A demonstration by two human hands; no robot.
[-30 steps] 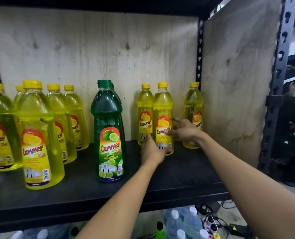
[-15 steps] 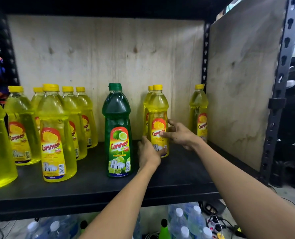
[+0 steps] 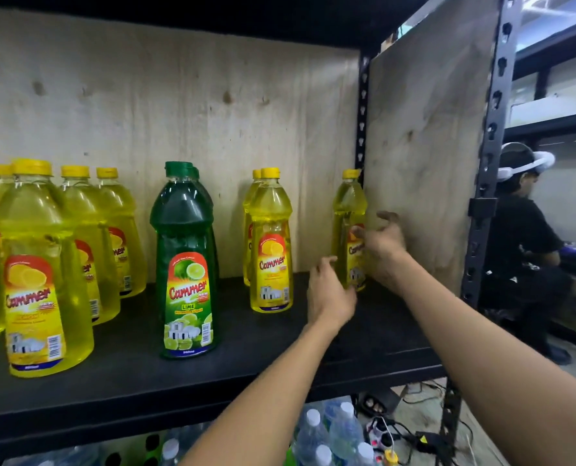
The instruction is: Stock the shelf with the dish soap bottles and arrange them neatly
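Observation:
On the black shelf [image 3: 212, 375] stand several yellow lemon dish soap bottles [image 3: 41, 264] at the left. A green lime bottle [image 3: 184, 264] has another behind it. A yellow pair [image 3: 270, 247] stands one behind the other in the middle. A single yellow bottle [image 3: 345, 210] is at the far right by the side board. My right hand [image 3: 386, 253] is at that bottle's right side, thumb on its label, fingers spread and curled. My left hand [image 3: 330, 294] is at the bottle's lower left, fingers apart near its base. Both hands are blurred.
Plywood backs the shelf, and a plywood side panel [image 3: 424, 156] with a perforated metal upright [image 3: 488, 169] closes the right end. A person [image 3: 522, 243] stands beyond it. Below the shelf are water bottles [image 3: 330, 438], a power strip and cables [image 3: 380, 432].
Both hands left the middle yellow pair and moved right to the single yellow bottle by the side panel. The pair now stands lined up front to back.

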